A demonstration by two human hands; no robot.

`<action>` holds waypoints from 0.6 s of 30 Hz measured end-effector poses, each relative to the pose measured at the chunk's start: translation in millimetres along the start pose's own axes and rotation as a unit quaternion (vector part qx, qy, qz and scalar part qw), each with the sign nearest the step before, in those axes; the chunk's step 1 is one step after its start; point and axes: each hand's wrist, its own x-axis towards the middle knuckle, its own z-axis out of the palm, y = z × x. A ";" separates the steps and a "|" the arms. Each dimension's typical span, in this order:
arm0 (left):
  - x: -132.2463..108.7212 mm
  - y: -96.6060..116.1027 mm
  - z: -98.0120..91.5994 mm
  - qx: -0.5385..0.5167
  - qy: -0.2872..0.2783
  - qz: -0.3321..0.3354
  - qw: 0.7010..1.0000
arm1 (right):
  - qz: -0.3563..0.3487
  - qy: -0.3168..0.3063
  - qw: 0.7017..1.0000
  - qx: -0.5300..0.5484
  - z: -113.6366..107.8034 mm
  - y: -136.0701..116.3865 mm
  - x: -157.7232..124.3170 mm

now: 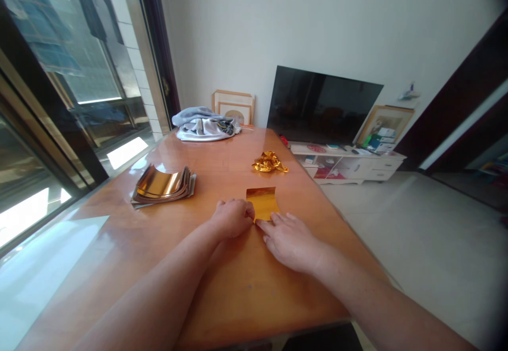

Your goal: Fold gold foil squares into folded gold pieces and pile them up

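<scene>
A sheet of shiny gold foil paper point(262, 201) lies on the wooden table in front of me, its far edge curling up slightly. My left hand point(232, 218) is closed, with thumb and forefinger pinching the near left corner of the sheet. Stretched out along the sheet's near edge are the fingers of my right hand point(291, 240), with the index fingertip close to the left hand's pinch. Beyond the sheet sits a crumpled heap of gold foil point(270, 162). To the left, a stack of curled gold foil sheets point(162, 184) rests on the table.
Grey cloth point(206, 123) is bundled at the far end of the glossy table point(222, 168). Past its right edge stand a low white cabinet point(353, 164) and a large black television point(323, 105). Glass sliding doors point(75, 54) run along the left.
</scene>
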 end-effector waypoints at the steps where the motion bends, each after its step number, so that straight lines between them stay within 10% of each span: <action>1: -0.1 0.2 -0.7 -0.001 -0.002 -0.001 1.000 | 0.005 0.003 1.000 0.004 1.1 1.9 -1.2; 18: -1.2 4.4 -4.1 -0.005 -0.010 -0.023 1.000 | 0.094 0.038 0.995 0.007 16.8 53.3 -19.3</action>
